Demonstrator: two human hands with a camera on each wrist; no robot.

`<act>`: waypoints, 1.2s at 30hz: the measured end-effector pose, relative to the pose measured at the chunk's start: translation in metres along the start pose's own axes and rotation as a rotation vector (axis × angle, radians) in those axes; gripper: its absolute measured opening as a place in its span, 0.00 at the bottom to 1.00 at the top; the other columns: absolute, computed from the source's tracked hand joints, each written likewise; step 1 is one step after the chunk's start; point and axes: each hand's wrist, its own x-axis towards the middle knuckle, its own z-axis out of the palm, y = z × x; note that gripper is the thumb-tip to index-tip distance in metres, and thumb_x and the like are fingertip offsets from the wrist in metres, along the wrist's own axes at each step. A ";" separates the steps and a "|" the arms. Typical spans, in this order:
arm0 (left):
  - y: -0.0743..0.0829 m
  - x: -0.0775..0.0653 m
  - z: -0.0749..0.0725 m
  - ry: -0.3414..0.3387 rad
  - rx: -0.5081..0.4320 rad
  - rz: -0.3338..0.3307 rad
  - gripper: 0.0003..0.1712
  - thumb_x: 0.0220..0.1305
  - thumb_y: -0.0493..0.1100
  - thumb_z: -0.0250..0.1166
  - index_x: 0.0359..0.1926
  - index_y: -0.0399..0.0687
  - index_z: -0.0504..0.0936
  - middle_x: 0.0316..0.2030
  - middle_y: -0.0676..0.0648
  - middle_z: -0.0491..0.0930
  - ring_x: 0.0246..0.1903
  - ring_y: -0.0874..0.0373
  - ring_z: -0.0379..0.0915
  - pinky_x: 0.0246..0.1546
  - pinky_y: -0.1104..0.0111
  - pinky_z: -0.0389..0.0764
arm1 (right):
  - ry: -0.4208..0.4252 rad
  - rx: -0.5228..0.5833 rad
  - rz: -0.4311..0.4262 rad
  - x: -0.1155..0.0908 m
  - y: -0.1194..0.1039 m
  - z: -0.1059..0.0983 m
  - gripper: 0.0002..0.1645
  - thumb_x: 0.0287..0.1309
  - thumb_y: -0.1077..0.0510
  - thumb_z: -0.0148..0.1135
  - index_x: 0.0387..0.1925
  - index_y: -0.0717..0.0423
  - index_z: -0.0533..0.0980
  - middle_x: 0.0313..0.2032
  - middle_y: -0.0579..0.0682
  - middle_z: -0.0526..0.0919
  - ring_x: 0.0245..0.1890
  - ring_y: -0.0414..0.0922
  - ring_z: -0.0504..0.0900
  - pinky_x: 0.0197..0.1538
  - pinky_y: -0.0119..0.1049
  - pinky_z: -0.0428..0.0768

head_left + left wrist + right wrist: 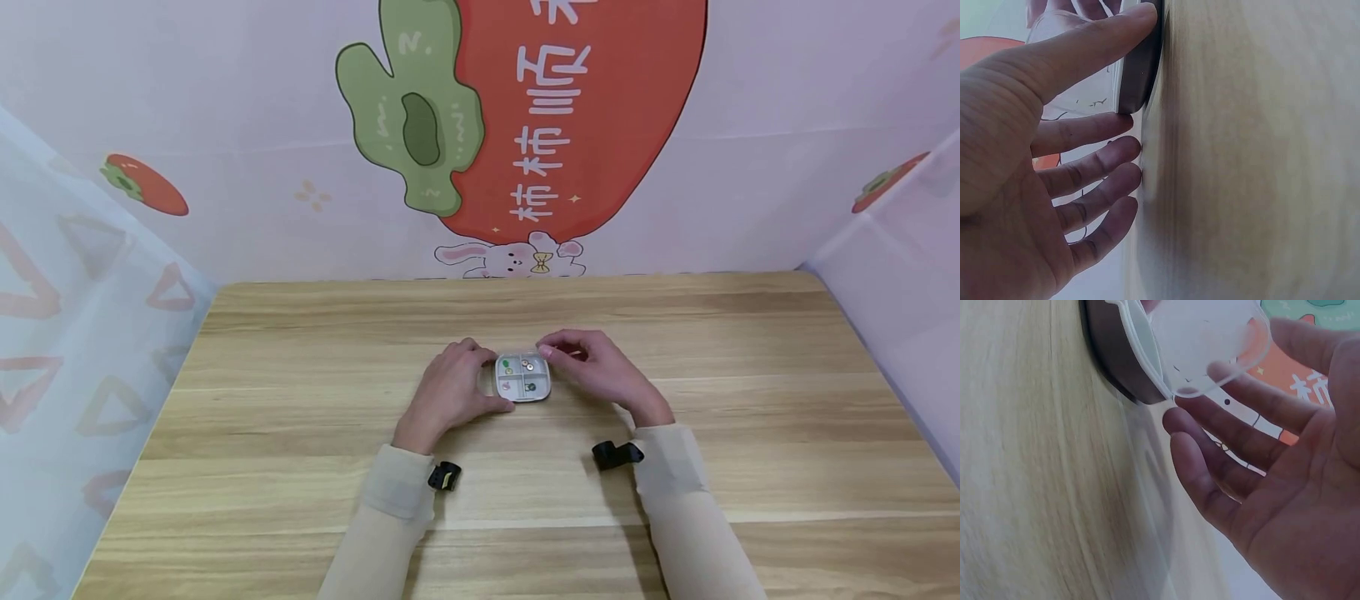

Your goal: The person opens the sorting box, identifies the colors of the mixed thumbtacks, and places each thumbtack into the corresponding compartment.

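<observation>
A small pill box (522, 377) with four compartments lies on the table, with tiny coloured pieces or pictures in its sections, too small to identify. My left hand (450, 387) holds its left side, thumb at the near edge and index finger at the far edge; the other fingers curve loosely beside it. In the right wrist view, the clear lid (1210, 337) stands raised from the dark-sided box body (1110, 350). My right hand (596, 367) pinches the lid's edge between thumb and index finger, its remaining fingers loosely bent below.
The wood-grain table (300, 475) reaches back to a wall cover (262, 208) printed with a big persimmon and a rabbit. Patterned side sheets (97, 292) flank the table. Black camera mounts (617, 455) sit at both wrists.
</observation>
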 end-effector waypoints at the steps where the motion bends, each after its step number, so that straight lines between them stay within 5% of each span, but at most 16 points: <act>1: 0.000 0.000 0.000 0.000 0.002 0.000 0.43 0.36 0.67 0.71 0.53 0.51 0.77 0.45 0.53 0.71 0.43 0.58 0.64 0.48 0.64 0.66 | -0.012 0.002 -0.003 0.000 0.001 -0.001 0.29 0.53 0.32 0.54 0.48 0.46 0.77 0.44 0.41 0.78 0.43 0.46 0.73 0.46 0.38 0.73; 20: 0.000 0.000 0.000 -0.006 -0.005 0.010 0.42 0.36 0.66 0.71 0.52 0.49 0.76 0.46 0.53 0.70 0.44 0.58 0.64 0.49 0.64 0.67 | -0.038 0.003 -0.026 0.000 0.001 0.000 0.32 0.43 0.32 0.63 0.46 0.47 0.77 0.42 0.44 0.77 0.42 0.47 0.74 0.44 0.37 0.75; 36: 0.002 -0.001 0.000 -0.014 -0.008 0.011 0.41 0.38 0.65 0.71 0.52 0.49 0.76 0.45 0.53 0.70 0.44 0.57 0.64 0.48 0.63 0.67 | -0.046 -0.085 -0.075 -0.002 -0.004 0.006 0.32 0.35 0.45 0.74 0.47 0.48 0.76 0.45 0.44 0.73 0.44 0.48 0.72 0.48 0.39 0.73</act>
